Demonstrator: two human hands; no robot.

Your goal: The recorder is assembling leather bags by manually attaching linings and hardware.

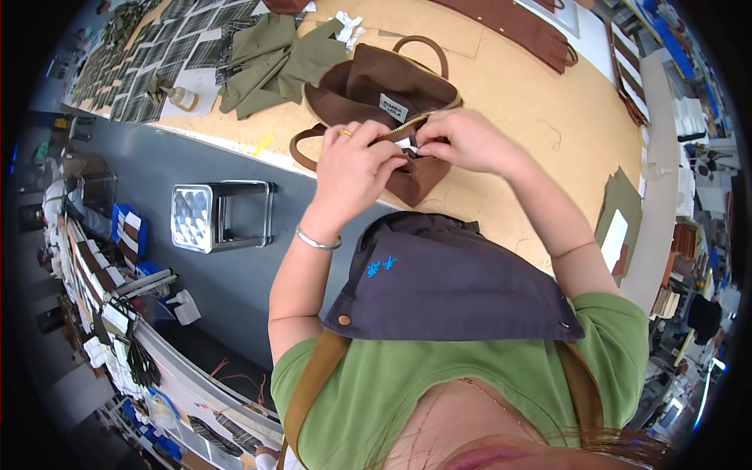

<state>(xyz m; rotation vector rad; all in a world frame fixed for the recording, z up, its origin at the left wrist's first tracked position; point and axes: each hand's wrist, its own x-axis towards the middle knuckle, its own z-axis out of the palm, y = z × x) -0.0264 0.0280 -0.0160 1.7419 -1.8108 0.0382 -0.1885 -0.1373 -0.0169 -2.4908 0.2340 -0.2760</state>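
Observation:
A brown handbag point(360, 84) with a gold zipper and two rounded handles lies unzipped at the table's near edge, its dark lining and a white inner label point(394, 108) exposed. My left hand point(356, 160) is closed on the near side of the bag's opening, thumb and fingers pinching the rim beside the zipper. Across from it, my right hand point(468, 139) pinches the same rim at its right part. Between the two hands a small white piece point(406, 144) shows in the opening. What lies under my fingertips is partly hidden.
Olive fabric pieces point(270, 63), plaid cut pieces point(157, 59) and a small bottle point(182, 98) lie on the table's left. Brown leather pieces point(501, 27) are at the back. An olive panel point(623, 211) lies right. A metal stool point(223, 215) stands on the floor.

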